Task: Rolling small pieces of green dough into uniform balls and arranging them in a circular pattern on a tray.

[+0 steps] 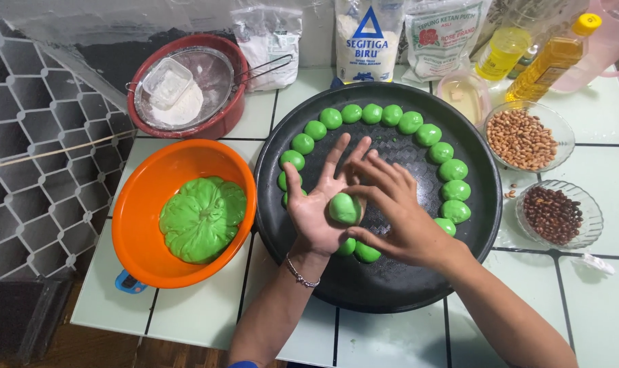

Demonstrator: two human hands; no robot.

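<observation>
1. A green dough ball (344,208) is cradled in the open palm of the left hand (317,204), whose fingers are spread wide and pointed away from the body.
2. The right hand (398,211) is laid against the ball from the right, its fingertips (353,191) curled over the top; the ball is pressed between the two hands.
3. Both hands are held above a round black tray (391,286).
4. A ring of finished green dough balls (410,123) is seen on the tray, arcing beyond the fingertips and down both sides of the hands; two more are partly hidden beneath the wrists.
5. Left of the left hand, an orange bowl (142,204) with a lump of green dough (202,218) is noted.
6. Right of the right hand, two glass dishes are seen: pale peanuts (522,140) farther off, dark beans (552,215) nearer.
7. A thin bracelet (301,276) is worn on the left wrist.
</observation>
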